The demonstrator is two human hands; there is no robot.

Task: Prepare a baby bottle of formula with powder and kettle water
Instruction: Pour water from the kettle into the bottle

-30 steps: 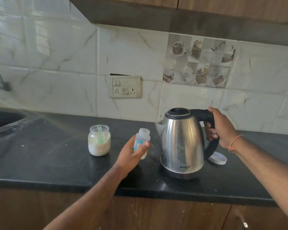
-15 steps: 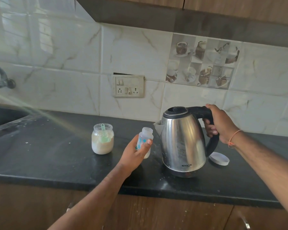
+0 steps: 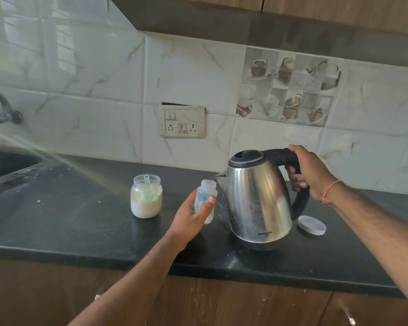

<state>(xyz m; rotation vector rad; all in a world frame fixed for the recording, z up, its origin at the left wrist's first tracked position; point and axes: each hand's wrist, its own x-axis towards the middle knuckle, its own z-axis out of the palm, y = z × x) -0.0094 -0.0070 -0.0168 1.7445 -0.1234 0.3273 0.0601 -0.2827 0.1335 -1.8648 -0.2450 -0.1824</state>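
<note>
On the dark surface (image 3: 68,220), an open jar (image 3: 146,200) holds white powder and a green scoop (image 3: 149,190). Just right, the left hand (image 3: 191,216) wraps its fingers round the uncapped bottle (image 3: 206,196), beside the kettle (image 3: 259,201) spout. The right hand (image 3: 309,171) grips the kettle's handle.

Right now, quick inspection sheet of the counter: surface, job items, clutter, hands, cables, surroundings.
Surface: black stone counter, pale specks near the sink.
Job's things: steel kettle, lid closed, spout towards the open baby bottle; open powder jar with green scoop inside.
Clutter: white lid lying flat right of the kettle.
Hands: left hand holds the bottle; right hand grips the kettle handle.
Cables: nothing seen.
Surroundings: switch socket and tap on tiled wall, sink at left, wooden cabinets below.
</note>
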